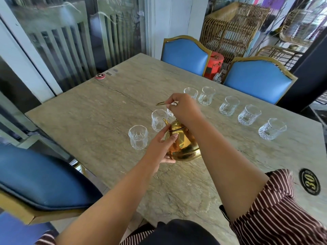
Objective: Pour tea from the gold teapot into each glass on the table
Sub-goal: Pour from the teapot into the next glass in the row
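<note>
The gold teapot (184, 145) stands on the stone table (99, 110), its spout pointing toward the far left. My left hand (161, 145) presses against the pot's left side, thumb on the body just below the lid. My right hand (184, 107) is above the pot and pinches its thin gold handle (161, 103), which is raised. Several empty cut-glass tumblers stand in an arc: the nearest glass (138, 137) left of the pot, another glass (158, 120) at the spout, one glass (170, 113) partly hidden behind my right hand, and more such as the far-right glass (271, 129).
Two blue chairs (185, 53) (258, 78) stand at the table's far side and another blue chair (35, 177) at the near left. A red round disc (100, 76) lies at the far left corner. A black badge marked 30 (309, 181) sits near right.
</note>
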Available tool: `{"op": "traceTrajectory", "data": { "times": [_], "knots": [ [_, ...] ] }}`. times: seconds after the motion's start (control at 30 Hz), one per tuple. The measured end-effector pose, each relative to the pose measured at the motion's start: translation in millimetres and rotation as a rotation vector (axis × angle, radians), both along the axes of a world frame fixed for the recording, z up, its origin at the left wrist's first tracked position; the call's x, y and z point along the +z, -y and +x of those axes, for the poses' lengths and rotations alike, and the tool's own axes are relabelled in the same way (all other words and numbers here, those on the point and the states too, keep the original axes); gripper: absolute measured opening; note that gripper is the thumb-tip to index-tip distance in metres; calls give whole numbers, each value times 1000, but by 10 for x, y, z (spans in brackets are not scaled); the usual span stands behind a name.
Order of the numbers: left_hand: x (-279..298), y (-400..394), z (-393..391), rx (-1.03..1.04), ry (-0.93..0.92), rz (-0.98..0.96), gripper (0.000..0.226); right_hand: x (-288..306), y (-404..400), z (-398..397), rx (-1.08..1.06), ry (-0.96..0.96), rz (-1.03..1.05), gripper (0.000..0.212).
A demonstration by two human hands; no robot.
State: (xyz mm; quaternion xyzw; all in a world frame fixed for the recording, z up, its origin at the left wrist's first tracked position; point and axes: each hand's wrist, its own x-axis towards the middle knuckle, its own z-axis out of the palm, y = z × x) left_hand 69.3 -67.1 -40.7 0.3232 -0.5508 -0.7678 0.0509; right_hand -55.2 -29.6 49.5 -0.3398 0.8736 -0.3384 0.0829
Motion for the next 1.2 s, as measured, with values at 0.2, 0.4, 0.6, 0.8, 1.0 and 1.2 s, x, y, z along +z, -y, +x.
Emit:
{"op": "traceTrajectory", "data": {
  "times": [0.2,0.4,0.6,0.8,1.0,1.2],
  "knots": [
    [32,0,-12,4,-1,-2,56,46,-1,15,3,-12,-1,10],
    [34,-11,-21,13,-5,0,57,83,-14,20,10,-16,7,12],
    [46,-41,-12,5,5,3,55,110,-49,42,2,-22,27,13],
    [52,-59,-7,13,2,-2,57,131,-51,41,9,-27,32,12],
    [71,-53,-3,6,1,-11,57,151,-47,41,11,-31,32,12],
    [86,-42,-1,13,11,-1,55,172,-34,56,15,-34,37,12]
  ]
}}
